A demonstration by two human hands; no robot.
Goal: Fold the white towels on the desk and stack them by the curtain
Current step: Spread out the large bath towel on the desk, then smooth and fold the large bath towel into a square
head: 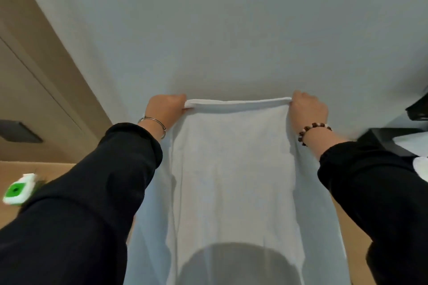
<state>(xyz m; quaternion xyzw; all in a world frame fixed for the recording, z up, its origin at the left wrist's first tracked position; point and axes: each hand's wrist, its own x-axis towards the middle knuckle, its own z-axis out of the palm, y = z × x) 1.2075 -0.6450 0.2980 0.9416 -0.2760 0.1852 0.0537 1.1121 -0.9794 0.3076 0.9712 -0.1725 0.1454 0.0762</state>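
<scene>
Hands and towel at the spreading stage, read from left to right. At far left a blurred white-and-green object [18, 190], possibly a bottle or dispenser, lies on a tan surface [48, 169]. A dark plate [19, 132] sits on the beige panel [23, 71] above it.

The left hand [165, 109], in a black sleeve with a silver bangle [152, 124] at the wrist, has its fingers curled round the upper left corner of the white towel [231, 169]. The towel hangs in the air between the 2 hands, its top hem stretched taut and nearly level in front of a pale wall [231, 30]. Its 2 side margins fall behind the middle panel. Its lower end runs out of frame, so whether it touches the desk cannot be told. A dark rounded shape [236, 264] shows at the bottom edge.

The right hand [309, 111], with a beaded bracelet [312, 132] at the wrist, grips the upper right corner in the same way. Black objects [391, 143] stand at far right. The curtain is not in view.

The step in hand appears to be squaring the cloth before the 1st fold. To do it well:
- Hold at the very corners with equal tension, so the hem stays level and the cloth hangs without twist.
- Let the turned-back side margins open out flat before any crease is made.
- Bring corner to corner so that the edges meet exactly, since a skewed 1st fold would likely carry through to an uneven stack.
</scene>
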